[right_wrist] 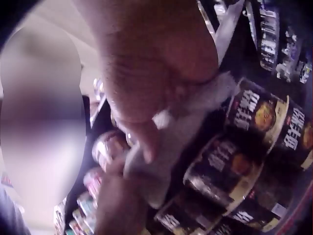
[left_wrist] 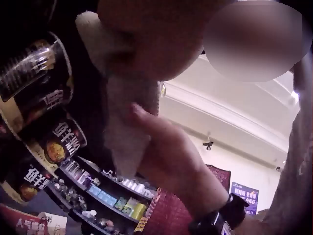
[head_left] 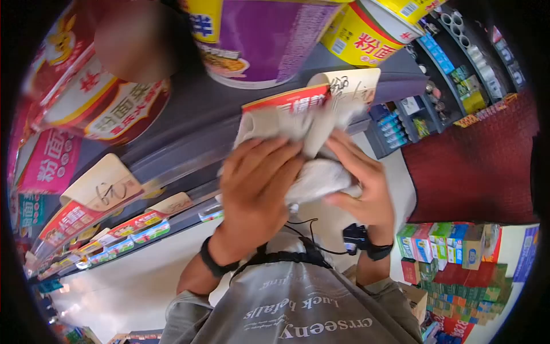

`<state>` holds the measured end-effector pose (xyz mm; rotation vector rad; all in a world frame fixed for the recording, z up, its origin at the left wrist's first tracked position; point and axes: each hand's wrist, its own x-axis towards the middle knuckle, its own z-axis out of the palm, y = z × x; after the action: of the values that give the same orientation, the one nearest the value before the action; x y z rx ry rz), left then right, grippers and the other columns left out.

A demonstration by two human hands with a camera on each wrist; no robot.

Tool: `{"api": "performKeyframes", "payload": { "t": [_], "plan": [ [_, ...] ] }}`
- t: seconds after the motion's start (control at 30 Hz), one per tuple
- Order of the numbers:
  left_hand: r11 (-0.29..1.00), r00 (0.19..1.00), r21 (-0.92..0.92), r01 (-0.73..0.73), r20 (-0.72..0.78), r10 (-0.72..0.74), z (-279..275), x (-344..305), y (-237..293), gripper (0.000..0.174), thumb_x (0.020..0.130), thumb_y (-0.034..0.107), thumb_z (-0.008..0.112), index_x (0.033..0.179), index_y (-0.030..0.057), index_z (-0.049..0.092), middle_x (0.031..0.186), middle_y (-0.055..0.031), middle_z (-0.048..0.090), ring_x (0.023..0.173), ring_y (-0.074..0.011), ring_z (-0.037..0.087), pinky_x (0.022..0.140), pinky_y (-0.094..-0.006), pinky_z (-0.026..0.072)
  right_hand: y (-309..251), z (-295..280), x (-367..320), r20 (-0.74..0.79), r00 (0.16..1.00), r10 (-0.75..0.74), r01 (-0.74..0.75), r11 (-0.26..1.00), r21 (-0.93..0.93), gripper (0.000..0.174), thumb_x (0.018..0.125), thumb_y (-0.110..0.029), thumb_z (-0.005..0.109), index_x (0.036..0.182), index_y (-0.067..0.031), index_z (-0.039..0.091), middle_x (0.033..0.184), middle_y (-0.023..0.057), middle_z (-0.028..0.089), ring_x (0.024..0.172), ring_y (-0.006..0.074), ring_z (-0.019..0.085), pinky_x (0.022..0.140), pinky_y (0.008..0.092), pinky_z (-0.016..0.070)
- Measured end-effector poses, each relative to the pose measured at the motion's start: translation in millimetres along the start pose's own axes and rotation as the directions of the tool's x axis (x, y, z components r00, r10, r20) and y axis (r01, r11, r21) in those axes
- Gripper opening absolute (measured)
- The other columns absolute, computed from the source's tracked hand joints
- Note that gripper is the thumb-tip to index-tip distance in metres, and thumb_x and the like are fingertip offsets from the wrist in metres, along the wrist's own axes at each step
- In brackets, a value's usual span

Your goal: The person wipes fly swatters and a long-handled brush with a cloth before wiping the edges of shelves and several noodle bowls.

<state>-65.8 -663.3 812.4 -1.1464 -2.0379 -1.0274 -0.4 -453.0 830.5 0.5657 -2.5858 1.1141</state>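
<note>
Both hands hold a crumpled whitish cloth (head_left: pixel 321 180) in front of the shelf edge. The left hand (head_left: pixel 255 186) lies back-up with its fingers bent over the cloth's left part. From the other side, the right hand (head_left: pixel 366 186) grips it between thumb and fingers. The cloth's upper folds are blurred and overlap the price cards in the head view. In the left wrist view the cloth (left_wrist: pixel 124 122) hangs between the hands, with the right hand (left_wrist: pixel 176 159) below. The right wrist view shows the cloth (right_wrist: pixel 171 142) stretched between both hands.
A purple noodle tub (head_left: pixel 258 43), a yellow tub (head_left: pixel 366 40) and a brown-red tub (head_left: pixel 114 106) stand on the dark shelf (head_left: pixel 189 123). Price cards (head_left: pixel 103 189) stick out from its edge. Stacked boxes (head_left: pixel 447 246) and a dark red covering (head_left: pixel 470 166) are at the right.
</note>
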Motion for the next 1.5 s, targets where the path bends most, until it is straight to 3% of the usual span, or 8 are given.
{"api": "performKeyframes", "payload": {
  "t": [0.07,0.17,0.27,0.37,0.5,0.9,1.23,1.5],
  "plan": [
    [0.996,0.999,-0.086,0.038,0.031,-0.036,-26,-1,-1,0.039,0.060,-0.002,0.058,0.099,-0.0002,0.064,0.082,-0.0091,0.063,0.079,-0.0268,0.060,0.075,-0.0351,0.0422,8,-30,-8,0.056,0.997,-0.055,0.040,0.971,0.237,0.053,0.076,-0.022,0.073,0.118,0.0030,0.055,0.113,0.0133,0.064,0.111,0.0304,0.058,0.101,0.0372,0.0384],
    [0.987,0.995,-0.133,0.086,0.060,-0.079,-39,11,-2,0.049,0.052,-0.003,0.055,0.100,-0.0002,0.063,0.067,-0.0087,0.058,0.060,-0.0278,0.056,0.062,-0.0339,0.0395,6,-40,5,-0.468,0.840,0.276,-0.160,0.949,0.274,0.041,0.077,-0.022,0.073,0.107,0.0023,0.061,0.111,0.0109,0.064,0.105,0.0221,0.060,0.097,0.0329,0.0409],
    [0.980,0.979,-0.095,0.173,0.122,-0.161,-49,30,1,0.051,0.055,-0.002,0.056,0.106,0.0001,0.061,0.063,-0.0093,0.056,0.053,-0.0269,0.054,0.055,-0.0329,0.0389,31,-41,46,-0.658,0.724,0.206,-0.194,0.977,0.092,0.030,0.079,-0.017,0.070,0.104,-0.0009,0.064,0.101,0.0076,0.064,0.094,0.0175,0.060,0.088,0.0308,0.0438],
    [0.949,0.951,-0.077,0.304,0.082,-0.298,-46,35,5,0.045,0.067,0.003,0.061,0.112,0.0003,0.058,0.063,-0.0096,0.057,0.051,-0.0242,0.054,0.050,-0.0327,0.0394,49,-48,59,-0.675,0.734,0.067,-0.274,0.940,-0.205,0.027,0.081,-0.011,0.067,0.107,-0.0050,0.064,0.094,0.0052,0.062,0.087,0.0154,0.057,0.080,0.0285,0.0439],
    [0.843,0.846,-0.080,0.533,0.023,-0.533,-33,34,14,0.039,0.080,0.012,0.063,0.117,-0.0003,0.056,0.061,-0.0085,0.057,0.050,-0.0211,0.055,0.046,-0.0325,0.0408,59,-53,62,-0.667,0.732,0.141,-0.226,0.973,-0.042,0.015,0.081,-0.008,0.066,0.096,-0.0055,0.068,0.088,0.0029,0.059,0.078,0.0103,0.052,0.070,0.0225,0.0403],
    [0.717,0.645,-0.144,0.682,-0.343,-0.683,2,26,32,0.030,0.090,0.003,0.054,0.120,0.0002,0.050,0.069,-0.0026,0.062,0.063,-0.0018,0.049,0.056,-0.0156,0.0327,67,-51,69,-0.672,0.720,0.173,-0.101,0.984,0.146,0.010,0.074,-0.002,0.072,0.082,-0.0005,0.066,0.072,-0.0028,0.047,0.066,0.0062,0.040,0.060,0.0198,0.0321],
    [0.691,0.620,-0.091,0.717,-0.371,-0.692,19,23,31,0.030,0.087,0.006,0.059,0.115,0.0020,0.051,0.061,-0.0040,0.061,0.052,-0.0024,0.049,0.049,-0.0173,0.0346,68,-51,71,-0.665,0.737,0.121,-0.081,0.993,0.091,0.008,0.076,-0.004,0.071,0.080,-0.0013,0.064,0.071,-0.0013,0.045,0.065,0.0067,0.041,0.059,0.0205,0.0352],
    [0.658,0.628,-0.211,0.722,-0.197,-0.753,-4,27,27,0.028,0.085,0.002,0.059,0.113,0.0007,0.052,0.060,-0.0016,0.060,0.054,-0.0012,0.047,0.051,-0.0156,0.0336,70,-43,71,-0.708,0.700,0.093,-0.094,0.995,0.038,0.010,0.078,-0.008,0.071,0.082,-0.0022,0.063,0.072,-0.0002,0.044,0.066,0.0091,0.042,0.061,0.0216,0.0365]
  ]
}}
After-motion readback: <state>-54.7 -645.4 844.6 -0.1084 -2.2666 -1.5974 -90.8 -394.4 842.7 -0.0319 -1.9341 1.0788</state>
